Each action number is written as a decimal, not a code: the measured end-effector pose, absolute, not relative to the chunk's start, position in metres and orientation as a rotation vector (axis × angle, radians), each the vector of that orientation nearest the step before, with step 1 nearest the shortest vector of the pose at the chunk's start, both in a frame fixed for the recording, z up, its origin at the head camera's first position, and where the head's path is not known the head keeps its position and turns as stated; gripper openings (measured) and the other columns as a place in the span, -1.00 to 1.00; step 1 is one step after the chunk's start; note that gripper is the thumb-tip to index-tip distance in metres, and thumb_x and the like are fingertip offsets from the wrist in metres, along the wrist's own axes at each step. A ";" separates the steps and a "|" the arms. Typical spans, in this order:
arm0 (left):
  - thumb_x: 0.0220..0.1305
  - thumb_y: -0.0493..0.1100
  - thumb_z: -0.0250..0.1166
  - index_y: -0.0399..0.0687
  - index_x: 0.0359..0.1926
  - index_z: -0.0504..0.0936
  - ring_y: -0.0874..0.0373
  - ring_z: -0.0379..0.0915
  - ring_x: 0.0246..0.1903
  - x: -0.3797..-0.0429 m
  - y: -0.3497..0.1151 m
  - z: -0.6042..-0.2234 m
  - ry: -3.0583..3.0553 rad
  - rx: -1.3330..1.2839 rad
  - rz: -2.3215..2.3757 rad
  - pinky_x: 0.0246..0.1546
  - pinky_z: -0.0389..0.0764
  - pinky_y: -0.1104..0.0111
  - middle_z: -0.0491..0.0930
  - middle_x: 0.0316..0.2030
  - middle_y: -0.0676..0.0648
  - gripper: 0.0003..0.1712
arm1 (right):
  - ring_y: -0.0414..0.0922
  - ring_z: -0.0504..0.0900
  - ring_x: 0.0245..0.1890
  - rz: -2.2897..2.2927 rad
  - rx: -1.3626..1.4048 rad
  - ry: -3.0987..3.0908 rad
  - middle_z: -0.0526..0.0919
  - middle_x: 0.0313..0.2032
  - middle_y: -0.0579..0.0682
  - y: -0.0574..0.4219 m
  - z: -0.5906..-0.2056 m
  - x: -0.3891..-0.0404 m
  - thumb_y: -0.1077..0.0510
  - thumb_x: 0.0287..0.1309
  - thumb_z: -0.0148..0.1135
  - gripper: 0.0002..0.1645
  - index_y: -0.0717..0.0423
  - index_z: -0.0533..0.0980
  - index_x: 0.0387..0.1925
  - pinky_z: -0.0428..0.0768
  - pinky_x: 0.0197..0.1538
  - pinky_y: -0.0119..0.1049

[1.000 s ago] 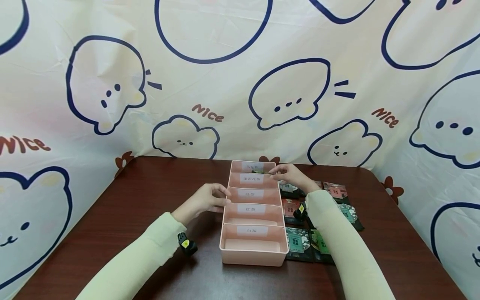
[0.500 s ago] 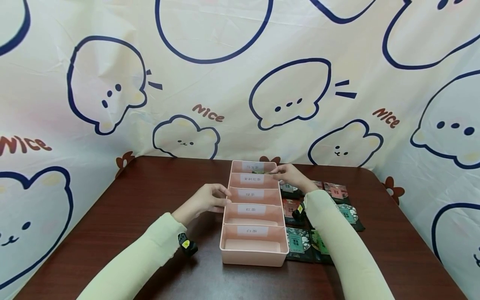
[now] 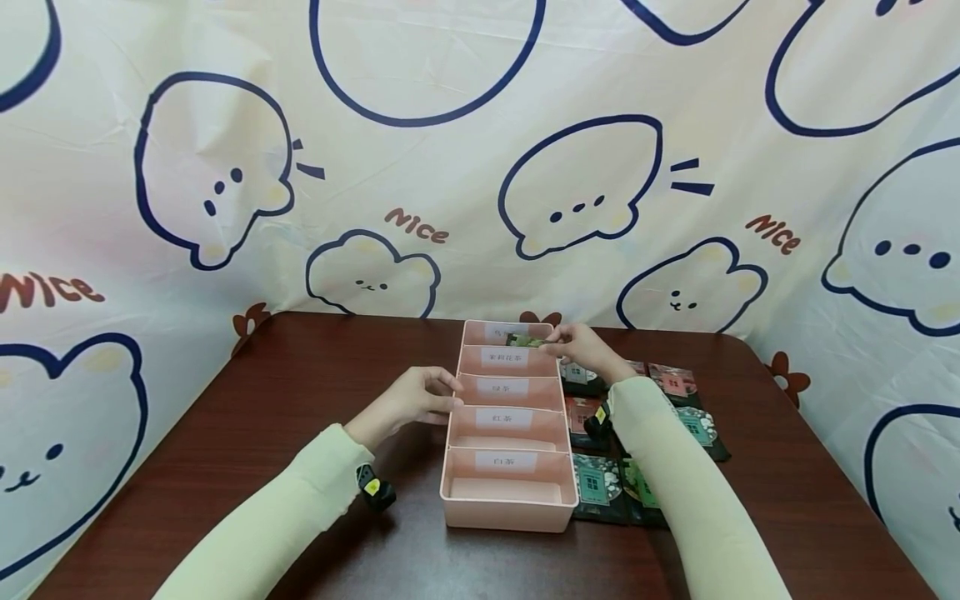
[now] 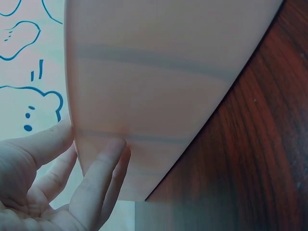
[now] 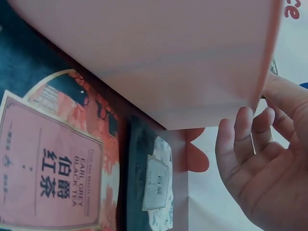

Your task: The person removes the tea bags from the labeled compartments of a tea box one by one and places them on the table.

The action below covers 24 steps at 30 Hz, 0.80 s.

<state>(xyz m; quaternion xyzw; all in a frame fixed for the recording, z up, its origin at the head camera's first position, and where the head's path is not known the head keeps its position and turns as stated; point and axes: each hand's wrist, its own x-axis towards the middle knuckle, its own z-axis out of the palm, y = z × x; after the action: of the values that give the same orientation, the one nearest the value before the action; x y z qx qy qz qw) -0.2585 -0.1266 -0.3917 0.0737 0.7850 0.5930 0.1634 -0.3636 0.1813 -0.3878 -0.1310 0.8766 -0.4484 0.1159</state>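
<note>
A long pink divided storage box [image 3: 508,515] with several labelled compartments stands lengthwise on the table. At its left rim is my left hand [image 3: 412,398], thumb and index finger hooked on the edge; in the left wrist view the other fingertips [image 4: 115,144] press the outer wall. Over the farthest compartment my right hand [image 3: 588,353] pinches a small green tea packet [image 3: 525,341], which sits partly inside. The right wrist view shows that hand [image 5: 269,159] at the box's far rim, where the wall hides most of the packet.
Dark tea packets lie right of the box, among them a pink-labelled Earl Grey one [image 5: 53,163], a teal one [image 3: 592,483] and a red one [image 3: 672,383]. A cartoon-printed cloth [image 3: 465,183] hangs behind the brown table [image 3: 322,358].
The green packet has risen slightly and shows more above the farthest compartment's edge, my right fingers moving with it. My left hand and the box have stayed put.
</note>
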 end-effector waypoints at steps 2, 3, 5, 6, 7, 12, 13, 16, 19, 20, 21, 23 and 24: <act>0.19 -0.33 0.36 -0.38 -0.05 0.53 0.08 0.60 -0.31 -0.259 -0.127 -0.392 2.241 0.210 1.689 -0.12 0.67 0.02 0.49 -0.13 -0.27 -0.67 | 0.08 0.53 -0.07 -1.339 -0.385 2.560 0.55 -0.17 0.05 0.182 -0.385 -0.363 0.01 0.27 0.24 -0.74 0.14 0.51 -0.25 0.58 0.06 0.09; 0.18 -0.32 0.37 -0.38 -0.05 0.53 0.08 0.60 -0.31 -0.259 -0.127 -0.392 2.244 0.213 1.686 -0.12 0.68 0.02 0.49 -0.13 -0.27 -0.67 | 0.10 0.54 -0.08 -1.352 -0.398 2.555 0.56 -0.18 0.06 0.183 -0.384 -0.363 0.01 0.28 0.24 -0.73 0.16 0.51 -0.24 0.57 0.06 0.11; 0.18 -0.32 0.37 -0.37 -0.06 0.54 0.08 0.60 -0.31 -0.259 -0.127 -0.393 2.250 0.215 1.681 -0.13 0.68 0.03 0.49 -0.13 -0.27 -0.67 | 0.12 0.56 -0.07 -1.392 -0.400 2.538 0.59 -0.17 0.09 0.184 -0.379 -0.361 0.03 0.28 0.23 -0.72 0.18 0.50 -0.21 0.55 0.08 0.13; 0.18 -0.32 0.37 -0.37 -0.06 0.54 0.07 0.60 -0.30 -0.260 -0.127 -0.393 2.251 0.214 1.681 -0.13 0.68 0.03 0.49 -0.12 -0.27 -0.68 | 0.10 0.57 -0.09 -1.401 -0.403 2.539 0.60 -0.17 0.10 0.185 -0.376 -0.361 0.03 0.29 0.23 -0.72 0.19 0.50 -0.20 0.56 0.07 0.10; 0.18 -0.32 0.37 -0.36 -0.06 0.54 0.07 0.60 -0.30 -0.260 -0.127 -0.393 2.252 0.214 1.682 -0.13 0.68 0.03 0.49 -0.13 -0.27 -0.68 | 0.10 0.58 -0.10 -1.413 -0.405 2.541 0.61 -0.17 0.10 0.186 -0.374 -0.360 0.03 0.29 0.22 -0.73 0.18 0.49 -0.19 0.58 0.04 0.06; 0.19 -0.33 0.36 -0.36 -0.06 0.54 0.06 0.59 -0.30 -0.260 -0.126 -0.393 2.254 0.210 1.680 -0.13 0.68 0.03 0.49 -0.12 -0.27 -0.69 | 0.11 0.58 -0.04 -1.507 -0.398 2.556 0.59 -0.13 0.09 0.191 -0.357 -0.358 0.02 0.30 0.21 -0.71 0.19 0.48 -0.18 0.63 0.02 -0.12; 0.19 -0.33 0.35 -0.36 -0.06 0.54 0.05 0.59 -0.29 -0.260 -0.126 -0.393 2.254 0.210 1.679 -0.13 0.68 0.03 0.49 -0.12 -0.27 -0.69 | 0.08 0.60 -0.05 -1.537 -0.403 2.557 0.59 -0.14 0.07 0.192 -0.354 -0.357 0.03 0.31 0.21 -0.71 0.21 0.47 -0.16 0.64 0.01 -0.17; 0.19 -0.32 0.36 -0.36 -0.05 0.53 0.06 0.59 -0.29 -0.259 -0.126 -0.392 2.260 0.208 1.676 -0.14 0.69 0.04 0.49 -0.12 -0.27 -0.68 | -0.09 0.66 -0.17 -1.696 -0.436 2.532 0.64 -0.23 -0.04 0.195 -0.344 -0.353 0.09 0.29 0.22 -0.73 0.25 0.47 -0.19 0.68 -0.04 -0.27; 0.19 -0.33 0.36 -0.37 -0.05 0.53 0.07 0.59 -0.30 -0.259 -0.126 -0.393 2.253 0.205 1.680 -0.15 0.69 0.06 0.49 -0.13 -0.26 -0.68 | -0.28 0.67 -0.34 -1.873 -0.462 2.480 0.65 -0.34 -0.22 0.198 -0.334 -0.348 0.16 0.27 0.24 -0.83 0.20 0.48 -0.25 0.70 -0.17 -0.37; 0.19 -0.33 0.35 -0.37 -0.06 0.53 0.07 0.59 -0.31 -0.259 -0.126 -0.392 2.251 0.204 1.682 -0.16 0.70 0.07 0.49 -0.14 -0.26 -0.68 | -0.30 0.67 -0.37 -1.928 -0.476 2.459 0.66 -0.37 -0.25 0.200 -0.331 -0.346 0.18 0.26 0.25 -0.86 0.16 0.47 -0.29 0.71 -0.20 -0.37; 0.19 -0.34 0.35 -0.38 -0.06 0.53 0.08 0.59 -0.31 -0.259 -0.126 -0.393 2.247 0.203 1.683 -0.16 0.70 0.07 0.49 -0.15 -0.25 -0.68 | -0.31 0.67 -0.38 -1.964 -0.491 2.446 0.66 -0.37 -0.26 0.201 -0.327 -0.344 0.19 0.25 0.26 -0.89 0.12 0.47 -0.31 0.71 -0.22 -0.37; 0.19 -0.35 0.35 -0.39 -0.06 0.53 0.10 0.59 -0.33 -0.260 -0.125 -0.393 2.245 0.200 1.681 -0.16 0.70 0.08 0.50 -0.18 -0.24 -0.69 | -0.30 0.69 -0.39 -2.034 -0.522 2.414 0.68 -0.36 -0.25 0.205 -0.320 -0.338 0.22 0.24 0.26 -0.91 0.08 0.48 -0.32 0.72 -0.25 -0.35; 0.18 -0.36 0.35 -0.39 -0.06 0.54 0.11 0.59 -0.34 -0.260 -0.125 -0.393 2.244 0.197 1.681 -0.16 0.70 0.08 0.51 -0.19 -0.23 -0.69 | -0.30 0.69 -0.40 -2.058 -0.540 2.408 0.68 -0.37 -0.24 0.207 -0.316 -0.336 0.23 0.23 0.26 -0.91 0.06 0.48 -0.33 0.72 -0.27 -0.35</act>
<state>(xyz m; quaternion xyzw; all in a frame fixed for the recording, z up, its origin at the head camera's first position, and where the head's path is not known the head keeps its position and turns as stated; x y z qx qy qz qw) -0.2602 -0.1252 -0.3928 0.0691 0.7876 0.5898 0.1645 -0.3356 0.2069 -0.3165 -0.1680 0.7488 -0.6401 -0.0359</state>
